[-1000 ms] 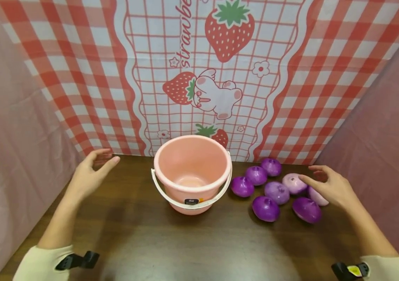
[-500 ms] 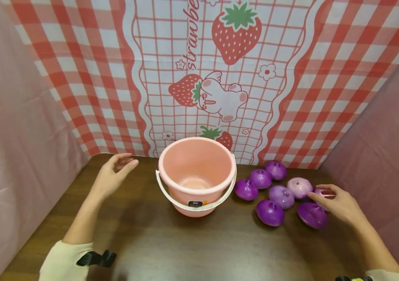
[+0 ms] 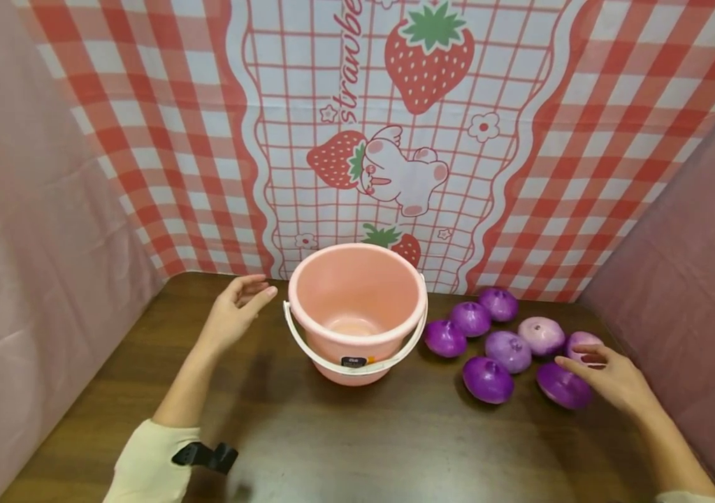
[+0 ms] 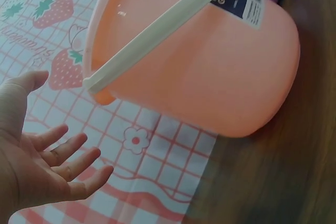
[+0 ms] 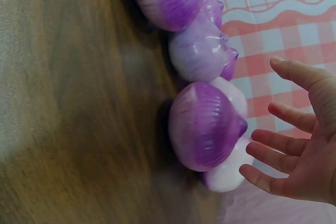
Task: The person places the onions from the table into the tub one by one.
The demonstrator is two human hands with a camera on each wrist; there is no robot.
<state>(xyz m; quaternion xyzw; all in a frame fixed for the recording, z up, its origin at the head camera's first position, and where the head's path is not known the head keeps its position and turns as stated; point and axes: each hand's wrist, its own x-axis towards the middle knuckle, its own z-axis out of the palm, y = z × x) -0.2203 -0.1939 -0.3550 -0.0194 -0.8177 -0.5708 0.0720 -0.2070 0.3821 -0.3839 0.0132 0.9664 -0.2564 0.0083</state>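
A pink bucket (image 3: 357, 279) with a white handle (image 3: 376, 368) stands upright on the table. My left hand (image 3: 237, 314) hovers to its left, apart from it, fingers loosely spread; the left wrist view shows this palm (image 4: 37, 166) holding nothing. Right of the bucket lies a group of purple onions. My right hand (image 3: 611, 377) hovers over its right end, above a dark purple onion (image 3: 563, 385) and partly covering a paler onion (image 3: 583, 344). In the right wrist view its fingers are spread beside the dark onion (image 5: 205, 127), with nothing between them.
Several more onions, such as a pale one (image 3: 541, 336) and a deep purple one (image 3: 488, 379), lie close together. A checked strawberry cloth (image 3: 407, 168) hangs behind the brown wooden table (image 3: 344, 447). Pink cloth walls (image 3: 678, 244) flank both sides.
My left hand has moved right, closer to the bucket. My right hand has come lower and nearer, over the onions at the right end. The head view has shifted slightly; bucket and onions stay put.
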